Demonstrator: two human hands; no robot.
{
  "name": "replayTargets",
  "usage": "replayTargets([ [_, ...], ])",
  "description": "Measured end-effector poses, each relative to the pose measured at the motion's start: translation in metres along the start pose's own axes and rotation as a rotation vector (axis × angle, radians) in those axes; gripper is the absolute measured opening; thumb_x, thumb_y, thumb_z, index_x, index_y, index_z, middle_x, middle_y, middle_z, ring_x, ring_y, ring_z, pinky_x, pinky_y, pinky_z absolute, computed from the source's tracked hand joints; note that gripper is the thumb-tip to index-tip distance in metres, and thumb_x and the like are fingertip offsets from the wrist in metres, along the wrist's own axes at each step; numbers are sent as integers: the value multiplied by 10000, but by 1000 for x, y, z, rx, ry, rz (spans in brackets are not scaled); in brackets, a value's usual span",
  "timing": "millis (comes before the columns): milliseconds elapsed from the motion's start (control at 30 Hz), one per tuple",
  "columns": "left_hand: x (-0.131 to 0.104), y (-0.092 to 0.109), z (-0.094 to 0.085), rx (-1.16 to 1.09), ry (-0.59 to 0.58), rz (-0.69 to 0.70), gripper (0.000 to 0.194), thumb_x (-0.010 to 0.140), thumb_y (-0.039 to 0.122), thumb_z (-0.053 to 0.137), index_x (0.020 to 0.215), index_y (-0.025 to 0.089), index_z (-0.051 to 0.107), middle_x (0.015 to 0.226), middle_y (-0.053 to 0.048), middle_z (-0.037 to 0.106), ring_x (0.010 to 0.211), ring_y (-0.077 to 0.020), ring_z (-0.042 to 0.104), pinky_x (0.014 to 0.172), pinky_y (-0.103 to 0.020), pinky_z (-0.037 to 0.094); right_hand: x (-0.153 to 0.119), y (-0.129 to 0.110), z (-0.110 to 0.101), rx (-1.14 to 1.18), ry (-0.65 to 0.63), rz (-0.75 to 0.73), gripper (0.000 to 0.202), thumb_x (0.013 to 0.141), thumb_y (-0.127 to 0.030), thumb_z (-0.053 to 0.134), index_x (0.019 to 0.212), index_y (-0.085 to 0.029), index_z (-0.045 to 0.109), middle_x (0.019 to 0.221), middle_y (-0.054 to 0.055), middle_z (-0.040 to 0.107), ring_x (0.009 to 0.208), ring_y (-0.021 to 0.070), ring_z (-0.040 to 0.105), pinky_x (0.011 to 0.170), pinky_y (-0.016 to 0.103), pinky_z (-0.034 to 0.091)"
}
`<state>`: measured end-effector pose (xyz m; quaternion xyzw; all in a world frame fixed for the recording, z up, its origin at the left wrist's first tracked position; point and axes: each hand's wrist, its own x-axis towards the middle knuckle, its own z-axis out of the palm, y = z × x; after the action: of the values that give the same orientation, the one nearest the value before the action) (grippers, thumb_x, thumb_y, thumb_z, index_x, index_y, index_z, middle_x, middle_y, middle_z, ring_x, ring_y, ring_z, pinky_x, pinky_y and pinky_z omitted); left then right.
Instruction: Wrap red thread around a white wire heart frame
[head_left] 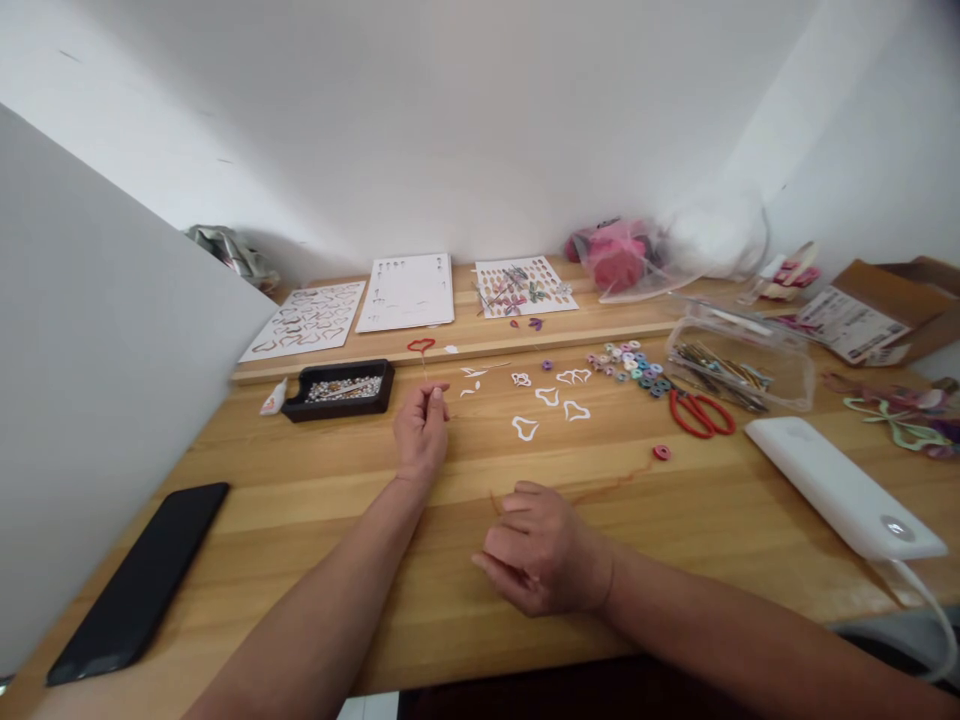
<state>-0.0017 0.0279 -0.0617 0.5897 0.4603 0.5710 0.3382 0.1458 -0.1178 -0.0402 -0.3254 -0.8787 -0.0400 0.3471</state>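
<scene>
My left hand (423,428) is closed in a pinch on a thin wire stem. At the stem's top stands a red petal-shaped outline (421,345), upright above the fingertips. Lower and to the right, my right hand (536,550) is curled, its fingers folded round a red thread (619,486). A short end of that thread sticks out by the knuckles, and the rest trails over the wood to a small red spool (661,453). Several white petal-shaped outlines (577,411) lie beyond the right hand. What is inside the right palm is hidden.
On the wooden table (300,520) are a black tray of beads (337,391), a glue bottle (274,398), coloured spools (630,365), red-handled scissors (701,413), a clear toolbox (739,360), a white power bank (840,487) with a cable and a black phone (142,580). Patterned sheets (307,318) lie behind.
</scene>
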Motion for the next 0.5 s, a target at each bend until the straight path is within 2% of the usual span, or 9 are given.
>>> replayTargets([
  [500, -1, -5, -2, 12, -6, -15, 264, 929, 384, 531, 1006, 173, 671, 643, 23, 520, 610, -108, 485, 611, -213, 376, 1, -1, -7, 14, 28, 7, 340, 865, -283, 545, 555, -198, 433, 474, -35, 404, 521, 132, 317, 552, 321, 233],
])
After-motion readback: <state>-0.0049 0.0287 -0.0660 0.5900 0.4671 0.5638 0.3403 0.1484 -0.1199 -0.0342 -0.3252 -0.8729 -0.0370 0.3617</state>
